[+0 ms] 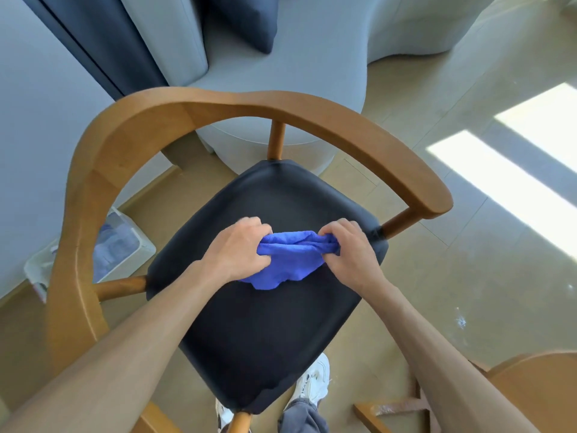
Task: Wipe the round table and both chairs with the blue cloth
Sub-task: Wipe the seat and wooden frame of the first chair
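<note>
Nearest us, both bare forearms reach down over the front of the chair seat (265,323), with a white sneaker (313,382) on the floor below its front edge. Left hand (239,248) and right hand (351,245) each hold a curled grip on an end of the blue cloth (288,259), which is bunched between them and sags onto the middle of the black seat.

We judge the cloth light, soft and limp, probably microfibre: it folds anywhere and will not slip. Best taken by gathered ends or flattened under a palm. The seat looks like smooth padding, slightly yielding.

The curved wooden armrest rail (312,120) rings the seat at back and both sides, on spindles; strokes outward will meet these, so the front is the open way. A grey sofa (296,73) stands just behind the chair, and a clear bin (125,245) sits on the floor at left. At lower right, part of the desk (537,385) shows.
</note>
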The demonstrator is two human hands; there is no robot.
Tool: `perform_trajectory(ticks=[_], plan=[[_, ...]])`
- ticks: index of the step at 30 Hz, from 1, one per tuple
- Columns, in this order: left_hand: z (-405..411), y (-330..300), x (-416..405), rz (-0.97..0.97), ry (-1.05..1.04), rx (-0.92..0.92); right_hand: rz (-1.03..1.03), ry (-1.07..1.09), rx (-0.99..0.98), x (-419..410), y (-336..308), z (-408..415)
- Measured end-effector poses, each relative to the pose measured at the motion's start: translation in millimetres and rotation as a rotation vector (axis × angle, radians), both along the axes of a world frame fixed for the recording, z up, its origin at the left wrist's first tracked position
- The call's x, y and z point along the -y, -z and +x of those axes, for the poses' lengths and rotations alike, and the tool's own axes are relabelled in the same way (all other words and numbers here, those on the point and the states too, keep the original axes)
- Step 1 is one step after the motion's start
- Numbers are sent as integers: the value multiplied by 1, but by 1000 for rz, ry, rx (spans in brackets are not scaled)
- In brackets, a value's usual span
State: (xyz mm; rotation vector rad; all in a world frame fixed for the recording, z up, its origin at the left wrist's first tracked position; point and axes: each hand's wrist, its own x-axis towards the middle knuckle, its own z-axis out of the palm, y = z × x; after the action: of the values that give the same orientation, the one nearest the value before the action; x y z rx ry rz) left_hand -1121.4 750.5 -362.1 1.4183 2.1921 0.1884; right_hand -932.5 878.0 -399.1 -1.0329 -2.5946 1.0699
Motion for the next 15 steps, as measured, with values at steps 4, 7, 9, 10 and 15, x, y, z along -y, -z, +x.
perform_trajectory(ticks=[4,7,9,10,15], plan=[[-9,-5,10,340,90,-287,171,-20,-109,0,-11,-16],[1,19,35,286,80,-309,243,-135,-22,17,2,-9],[16,46,55,183,95,-282,271,-203,63,33,19,1],[25,55,65,129,100,-253,277,-235,102,41,28,6],[59,80,97,-86,10,-100,208,-315,197,65,50,31]])
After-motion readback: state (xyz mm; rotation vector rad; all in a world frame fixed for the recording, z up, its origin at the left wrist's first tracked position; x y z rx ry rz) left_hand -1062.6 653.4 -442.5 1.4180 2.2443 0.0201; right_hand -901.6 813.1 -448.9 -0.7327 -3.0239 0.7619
